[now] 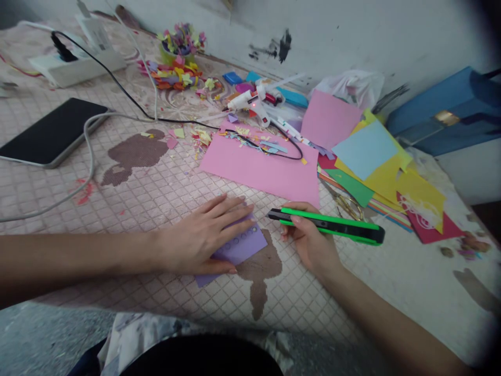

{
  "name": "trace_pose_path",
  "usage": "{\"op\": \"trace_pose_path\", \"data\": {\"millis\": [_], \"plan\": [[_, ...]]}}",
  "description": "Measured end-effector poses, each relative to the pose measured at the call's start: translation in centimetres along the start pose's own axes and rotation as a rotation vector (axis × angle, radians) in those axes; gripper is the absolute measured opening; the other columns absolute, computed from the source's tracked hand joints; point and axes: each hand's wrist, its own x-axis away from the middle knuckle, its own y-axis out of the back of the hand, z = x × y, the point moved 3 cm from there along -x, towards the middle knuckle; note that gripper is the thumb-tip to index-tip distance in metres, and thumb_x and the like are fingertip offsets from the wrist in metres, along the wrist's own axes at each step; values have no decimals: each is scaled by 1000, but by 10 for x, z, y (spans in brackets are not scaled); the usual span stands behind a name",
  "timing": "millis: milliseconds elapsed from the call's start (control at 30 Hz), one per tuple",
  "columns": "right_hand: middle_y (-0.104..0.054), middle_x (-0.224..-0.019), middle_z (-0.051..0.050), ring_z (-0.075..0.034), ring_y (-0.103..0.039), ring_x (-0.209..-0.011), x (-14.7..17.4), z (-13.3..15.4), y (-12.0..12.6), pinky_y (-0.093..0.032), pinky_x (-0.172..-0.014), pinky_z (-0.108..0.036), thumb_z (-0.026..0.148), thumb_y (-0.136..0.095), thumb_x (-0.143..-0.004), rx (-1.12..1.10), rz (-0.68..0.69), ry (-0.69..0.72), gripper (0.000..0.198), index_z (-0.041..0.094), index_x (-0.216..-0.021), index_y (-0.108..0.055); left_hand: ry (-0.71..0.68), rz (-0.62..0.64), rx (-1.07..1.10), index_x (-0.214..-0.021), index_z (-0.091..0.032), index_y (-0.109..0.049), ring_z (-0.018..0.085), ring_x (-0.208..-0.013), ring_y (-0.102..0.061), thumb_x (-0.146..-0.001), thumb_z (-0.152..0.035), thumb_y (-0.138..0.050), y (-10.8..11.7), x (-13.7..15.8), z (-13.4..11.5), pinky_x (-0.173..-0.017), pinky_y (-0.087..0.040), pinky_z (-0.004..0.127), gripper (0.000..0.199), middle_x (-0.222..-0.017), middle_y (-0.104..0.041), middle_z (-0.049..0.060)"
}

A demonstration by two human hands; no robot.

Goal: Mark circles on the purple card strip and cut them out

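Observation:
My left hand (pixel 207 235) lies flat, fingers stretched out, across a piece of purple paper (pixel 250 243) on the quilted cloth. A row of small round marks shows along the uncovered part of the paper; the rest is under my palm. To the right of the paper, my right hand (pixel 311 240) is closed around a green utility knife (pixel 344 227). The knife's dark tip points left toward the paper and is apart from it.
Behind my hands lies a pink sheet (pixel 262 172) with paper scraps. A glue gun (pixel 254 104) with a lit red light stands beyond it. Scissors (pixel 346 203) and coloured papers (pixel 364 151) are at right. A tablet (pixel 55 130), cables and a power strip (pixel 78 68) are at left.

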Motion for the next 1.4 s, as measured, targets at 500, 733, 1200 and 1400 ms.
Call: {"op": "trace_pose_path", "data": {"millis": [500, 733, 1200, 1400], "plan": [[-65, -65, 2, -11, -58, -54, 0, 2, 0, -48, -50, -23, 26, -67, -76, 19, 48, -10, 15, 22, -90, -67, -305, -214, 151, -110, -14, -64, 21, -106, -66, -94, -27, -57, 19, -1, -7, -100, -48, 38, 22, -113, -71, 10], [-64, -67, 2, -12, -57, -54, 1, 2, 0, -49, -51, -26, 28, -66, -77, 51, 46, 1, 17, 22, -93, -65, -464, -78, 155, -111, -12, -67, 22, -118, -61, -96, -25, -50, 12, -1, -18, -104, -49, 35, 26, -125, -67, 11], [-64, -64, 1, -13, -56, -51, -4, 2, 5, -48, -45, -25, 30, -67, -74, 0, 28, -46, 17, 23, -90, -66, 77, -106, 35, -138, -10, -48, 34, -140, -36, -95, -49, -49, 4, -3, 15, -115, -29, 57, 58, -147, -44, 20], [-65, -71, 0, -12, -58, -54, -6, 0, 12, -49, -45, -23, 33, -71, -76, -52, 128, -93, 19, 24, -92, -68, 87, -217, 80, -124, -14, -57, 26, -127, -51, -93, -25, -54, 11, -3, 16, -104, -45, 46, 33, -135, -58, 13]]}}
